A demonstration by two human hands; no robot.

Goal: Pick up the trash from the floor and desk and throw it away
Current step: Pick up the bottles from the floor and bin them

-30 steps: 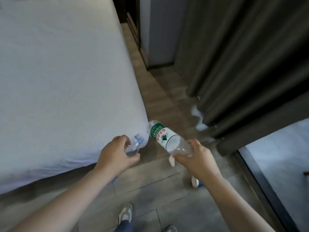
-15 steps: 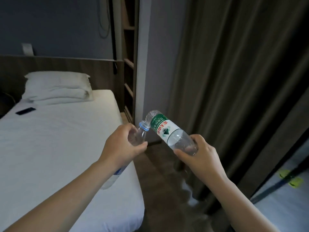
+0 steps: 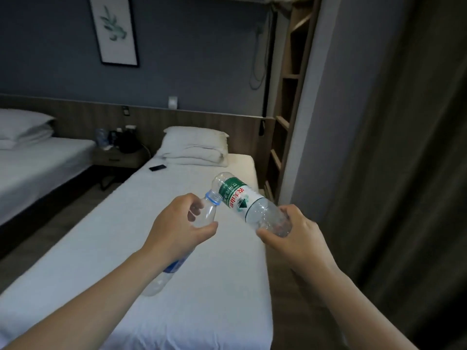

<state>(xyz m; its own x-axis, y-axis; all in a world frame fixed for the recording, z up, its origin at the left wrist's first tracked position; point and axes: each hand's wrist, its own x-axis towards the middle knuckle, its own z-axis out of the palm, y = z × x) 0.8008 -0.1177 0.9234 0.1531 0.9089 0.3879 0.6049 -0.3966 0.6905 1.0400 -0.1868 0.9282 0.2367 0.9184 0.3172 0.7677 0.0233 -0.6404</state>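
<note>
1. So, the two empty plastic bottles are both up in the air over the bed, one in each hand.
2. Clear bottle with the green label (image 3: 242, 200): it's tilted, with its rounded far end pointing up and away to the left. The right hand (image 3: 297, 239) grips the near end, thumb underneath and fingers curled over the top.
3. Clear bottle with the blue label (image 3: 209, 210): the left hand (image 3: 177, 228) is wrapped round its upper part, thumb and fingers curled on the plastic just below the neck. Its blue-ringed mouth pokes up out of the fist, and the bottom half hangs down below the wrist.
4. That mouth sits right beside the green label. I can't tell if the two bottles actually touch.
5. Under the hands is a single bed (image 3: 101, 261) with a white sheet. At its head are a pillow (image 3: 194, 141) on folded bedding and a dark phone (image 3: 157, 168) lying flat on the sheet.
6. Further left there's a nightstand (image 3: 118, 159) with dark clutter that's too dim to make out, then a second bed (image 3: 38, 160) with its own pillows.
7. On the blue-grey wall hangs a framed leaf print (image 3: 113, 29). On the right are wooden shelves (image 3: 285, 122) and a heavy dark curtain (image 3: 404, 173).
</note>
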